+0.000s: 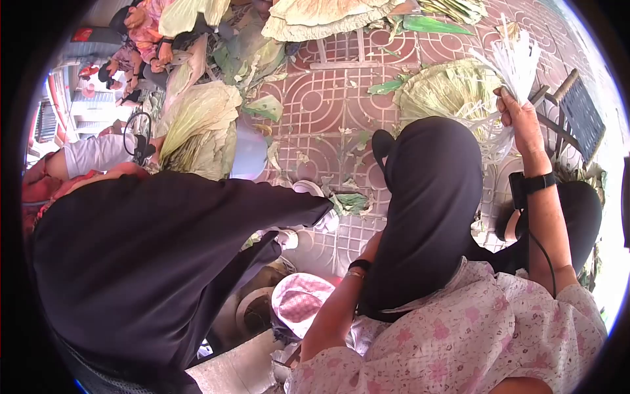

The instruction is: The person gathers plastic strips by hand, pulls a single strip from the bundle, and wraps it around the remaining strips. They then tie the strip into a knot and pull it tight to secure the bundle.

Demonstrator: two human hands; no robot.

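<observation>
My right hand (517,113) is raised at the upper right, its fingers closed around a bundle of white plastic strips (515,62) that fans out above the fist and hangs below it. Near it, on the patterned floor, lies a flat stack of dried leaves (446,92). My left arm reaches down beside my dark-clothed knee; only the wrist and the edge of my left hand (373,248) show, and the knee hides its fingers. Whether it holds anything cannot be seen.
A person in dark cloth (157,256) sits close at the left, near a leaf bundle (200,125). A folding chair (579,117) stands at the right. A pink-and-white bowl-like container (302,301) is below centre. Another leaf stack (328,16) lies at the top; more people are upper left.
</observation>
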